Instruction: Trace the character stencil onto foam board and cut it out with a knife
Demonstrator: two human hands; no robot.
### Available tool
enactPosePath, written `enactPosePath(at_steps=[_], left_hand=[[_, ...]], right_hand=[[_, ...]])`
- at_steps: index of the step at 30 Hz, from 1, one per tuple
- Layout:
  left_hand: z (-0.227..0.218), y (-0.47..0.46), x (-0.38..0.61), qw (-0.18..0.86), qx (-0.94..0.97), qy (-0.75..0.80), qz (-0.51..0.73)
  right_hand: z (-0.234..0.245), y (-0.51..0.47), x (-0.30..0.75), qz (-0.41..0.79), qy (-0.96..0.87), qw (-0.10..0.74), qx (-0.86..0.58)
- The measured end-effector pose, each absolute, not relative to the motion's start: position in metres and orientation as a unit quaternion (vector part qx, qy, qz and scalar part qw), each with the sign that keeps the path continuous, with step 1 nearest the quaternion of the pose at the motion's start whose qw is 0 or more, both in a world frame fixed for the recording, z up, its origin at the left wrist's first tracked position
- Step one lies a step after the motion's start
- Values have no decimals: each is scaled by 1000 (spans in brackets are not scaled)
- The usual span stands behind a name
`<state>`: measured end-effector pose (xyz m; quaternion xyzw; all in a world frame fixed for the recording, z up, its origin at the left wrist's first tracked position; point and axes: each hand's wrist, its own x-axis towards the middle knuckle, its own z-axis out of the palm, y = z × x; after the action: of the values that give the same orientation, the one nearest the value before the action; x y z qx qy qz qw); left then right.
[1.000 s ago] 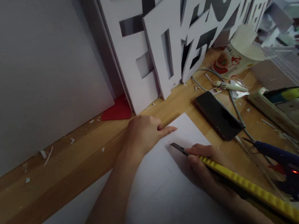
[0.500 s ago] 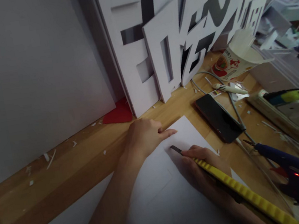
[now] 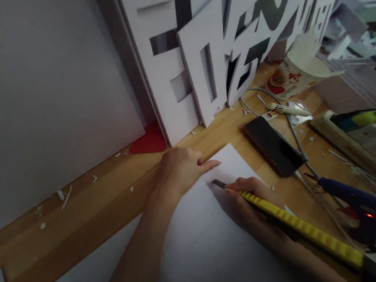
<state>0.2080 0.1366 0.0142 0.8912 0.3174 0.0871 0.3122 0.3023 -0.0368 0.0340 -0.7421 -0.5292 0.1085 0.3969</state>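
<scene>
My right hand [image 3: 249, 200] is closed around a yellow-and-black utility knife [image 3: 291, 219], whose dark blade [image 3: 219, 183] is out, its tip against a white sheet of board [image 3: 204, 247]. Faint straight lines show on the sheet. My left hand [image 3: 181, 168] is at the sheet's far left edge, its thumb stretched over the top towards the blade. Its other fingers are bent and partly hidden, gripping or pressing that edge.
White cut-out letters [image 3: 212, 76] lean at the back. To the right lie a black phone [image 3: 274, 147], a cable, a blue glue gun [image 3: 359, 200] with a red light, and a paper food bucket [image 3: 291, 76]. White scraps [image 3: 66, 197] litter the wooden table [image 3: 89, 212].
The knife and my right hand have shifted slightly left and up in the picture. My left hand stays nearly in place, and the view has moved a little.
</scene>
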Motion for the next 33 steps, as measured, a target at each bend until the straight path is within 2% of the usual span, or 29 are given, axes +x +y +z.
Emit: enactPosePath(at_steps=[17, 21, 26, 33], left_hand=[[13, 137, 207, 333, 885, 311, 97], [14, 136, 206, 341, 885, 303, 96], [16, 136, 207, 335, 886, 308, 92], [16, 136, 206, 350, 880, 310, 87]], right_hand=[[33, -43, 307, 59, -566, 380, -729], [32, -48, 306, 82, -548, 386, -737], [24, -56, 304, 109, -464, 453, -753], [25, -52, 307, 135, -509, 432, -732]])
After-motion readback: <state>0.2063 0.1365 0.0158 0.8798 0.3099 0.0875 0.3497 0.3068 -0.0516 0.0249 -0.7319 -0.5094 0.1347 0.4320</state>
